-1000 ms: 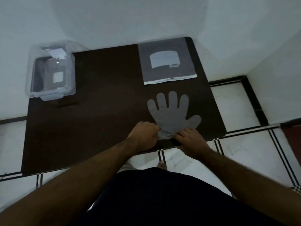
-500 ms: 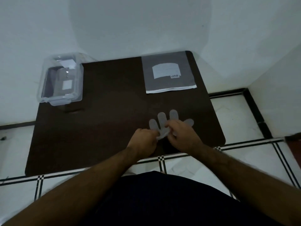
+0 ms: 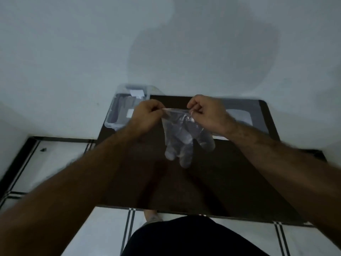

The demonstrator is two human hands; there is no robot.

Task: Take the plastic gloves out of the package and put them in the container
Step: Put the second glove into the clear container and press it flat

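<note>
Fingertips (image 3: 191,113) of both your hands pinch the plastic glove (image 3: 181,134) by its cuff, long axis hanging down above the table (image 3: 230,178), with the container (image 3: 118,111) far-left, nearest your left hand (image 3: 145,115).

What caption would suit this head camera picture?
Both hands, left and right, hold a clear plastic glove stretched by its cuff above a dark table.

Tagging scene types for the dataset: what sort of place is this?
Probably a plain indoor room, a home or a bare recording corner. A small dark table stands against bare white walls on a pale tiled floor with dark border stripes. There is no shop or workshop equipment in view.
</note>
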